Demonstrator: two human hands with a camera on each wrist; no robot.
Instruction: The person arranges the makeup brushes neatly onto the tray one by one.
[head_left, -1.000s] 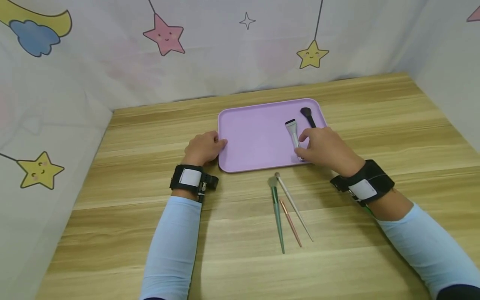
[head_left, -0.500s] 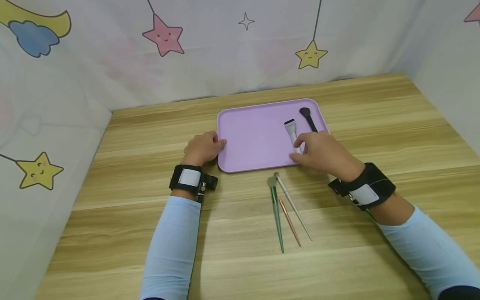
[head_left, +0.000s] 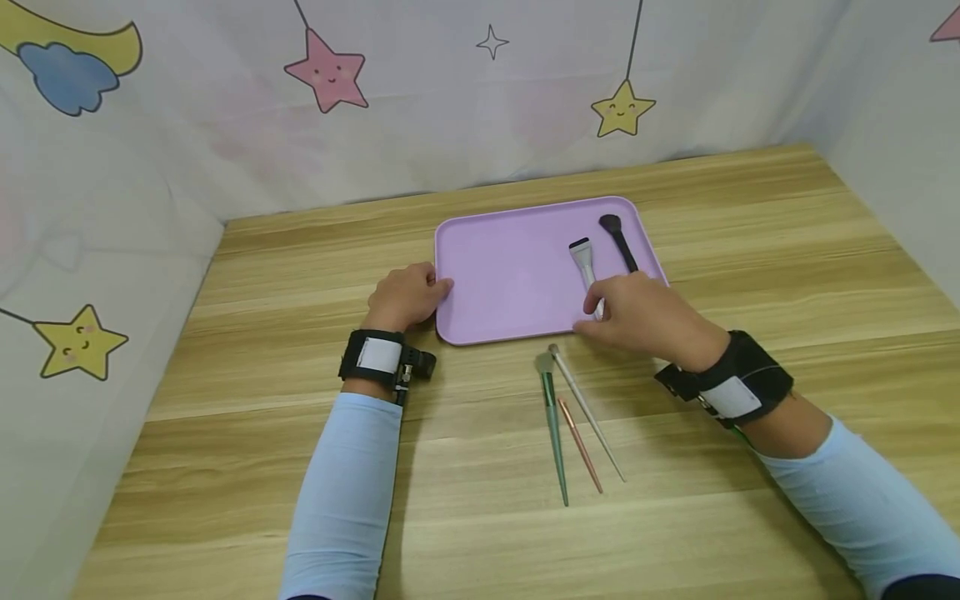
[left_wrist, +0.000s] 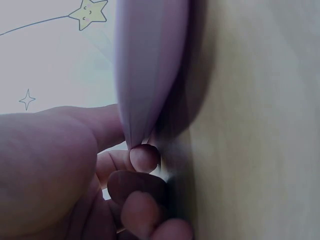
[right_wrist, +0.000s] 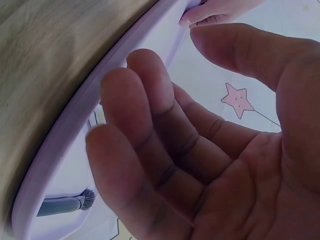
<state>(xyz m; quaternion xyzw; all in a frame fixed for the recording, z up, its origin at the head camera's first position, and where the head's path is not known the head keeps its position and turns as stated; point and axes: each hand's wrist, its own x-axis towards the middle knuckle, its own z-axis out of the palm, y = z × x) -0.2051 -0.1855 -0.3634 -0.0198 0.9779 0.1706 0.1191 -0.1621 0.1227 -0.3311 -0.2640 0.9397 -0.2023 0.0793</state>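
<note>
My left hand (head_left: 408, 296) pinches the left edge of a purple tray (head_left: 502, 279), thumb over the rim and index finger under it in the left wrist view. At the tray's front right, my right hand (head_left: 645, 321) hovers with loosely bent fingers. Its thumb stands well apart from the fingers in the right wrist view, with nothing between them. A silver flat-topped makeup brush (head_left: 582, 260) lies in the tray, its handle end partly behind my right fingers. Beside it lies a black fluffy makeup brush (head_left: 617, 236), whose lower handle my right hand hides.
In front of the tray, three more makeup brushes lie on the wooden table (head_left: 480, 500): a green one (head_left: 553, 433), a short rose-gold one (head_left: 580, 446) and a thin white one (head_left: 588, 410). A white curtain (head_left: 435, 108) printed with stars hangs behind the table.
My right hand has drawn back slightly toward the front along the silver brush, showing more of the black brush's handle. The left hand, the tray and the brushes stay put.
</note>
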